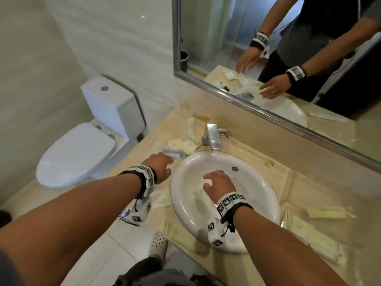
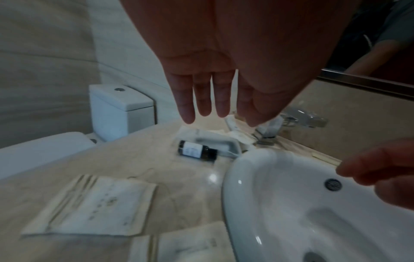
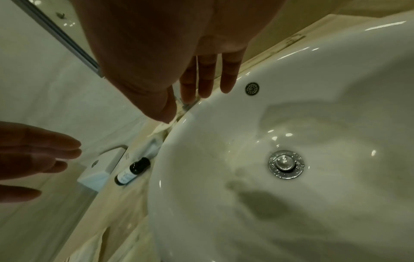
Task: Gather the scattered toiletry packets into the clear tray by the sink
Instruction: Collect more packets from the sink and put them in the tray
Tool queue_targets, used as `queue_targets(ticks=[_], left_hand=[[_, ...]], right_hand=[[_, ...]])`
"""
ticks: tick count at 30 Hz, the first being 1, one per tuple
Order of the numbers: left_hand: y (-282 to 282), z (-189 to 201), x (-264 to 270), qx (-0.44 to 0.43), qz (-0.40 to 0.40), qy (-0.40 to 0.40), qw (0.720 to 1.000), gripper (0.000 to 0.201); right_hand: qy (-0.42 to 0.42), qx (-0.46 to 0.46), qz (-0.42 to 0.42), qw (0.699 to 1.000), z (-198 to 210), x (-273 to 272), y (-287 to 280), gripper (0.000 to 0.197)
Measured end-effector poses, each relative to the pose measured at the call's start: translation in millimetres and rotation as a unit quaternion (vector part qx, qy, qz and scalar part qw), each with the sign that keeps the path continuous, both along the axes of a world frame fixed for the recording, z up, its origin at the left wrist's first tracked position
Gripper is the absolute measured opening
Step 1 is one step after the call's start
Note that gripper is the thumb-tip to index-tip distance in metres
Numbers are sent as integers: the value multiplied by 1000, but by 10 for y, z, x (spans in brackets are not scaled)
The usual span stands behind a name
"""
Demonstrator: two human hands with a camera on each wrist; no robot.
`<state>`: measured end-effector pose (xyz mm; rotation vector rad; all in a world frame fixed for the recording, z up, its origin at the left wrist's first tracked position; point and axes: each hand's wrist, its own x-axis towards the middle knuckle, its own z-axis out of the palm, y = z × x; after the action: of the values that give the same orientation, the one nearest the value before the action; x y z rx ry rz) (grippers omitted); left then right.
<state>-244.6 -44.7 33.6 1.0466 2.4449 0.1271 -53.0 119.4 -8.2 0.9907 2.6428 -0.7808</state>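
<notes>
- Packets [image 2: 94, 203] lay scattered round the sink [image 1: 255, 195]; tray [image 2: 215, 141] held a bottle [image 2: 197, 152]; gathering looked barely begun
- Left hand [image 1: 159, 167] and right hand [image 1: 219, 185] hovered slack, grasping nothing

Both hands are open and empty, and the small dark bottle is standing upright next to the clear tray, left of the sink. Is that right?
Not quite: the small dark bottle lies on its side beside the clear tray, as the left wrist view shows. The rest holds: left hand and right hand are open and empty, left of the sink.

White sink [image 1: 266, 188], beige marbled counter [image 1: 305, 195], dark white-labelled bottle [image 2: 197, 150], pale cream packets [image 2: 94, 205]
</notes>
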Motion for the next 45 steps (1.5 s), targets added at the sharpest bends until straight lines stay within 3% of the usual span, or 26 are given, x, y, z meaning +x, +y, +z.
queue_targets(ticks=[9, 17, 27, 31, 40, 45], left_hand=[[-555, -171, -438, -13, 56, -7, 998, 42], [-859, -412, -648, -56, 38, -10, 998, 49], [-1047, -716, -798, -118, -21, 2, 993, 62], [-1096, -809, -858, -146, -43, 7, 988, 60], [-1031, -1004, -866, -160, -63, 20, 985, 54], [-982, -1036, -863, -166, -65, 24, 984, 51]], right_hand=[[-43, -23, 71, 996, -175, -434, -359, 37], [-77, -60, 163, 982, -332, -883, -771, 44], [-162, 30, 286, 944, -536, -1344, -1220, 55], [-162, 64, 293, 940, -604, -1382, -1293, 56], [-192, 83, 287, 935, -676, -1408, -1306, 30], [-133, 30, 210, 968, -637, -1370, -1185, 34]])
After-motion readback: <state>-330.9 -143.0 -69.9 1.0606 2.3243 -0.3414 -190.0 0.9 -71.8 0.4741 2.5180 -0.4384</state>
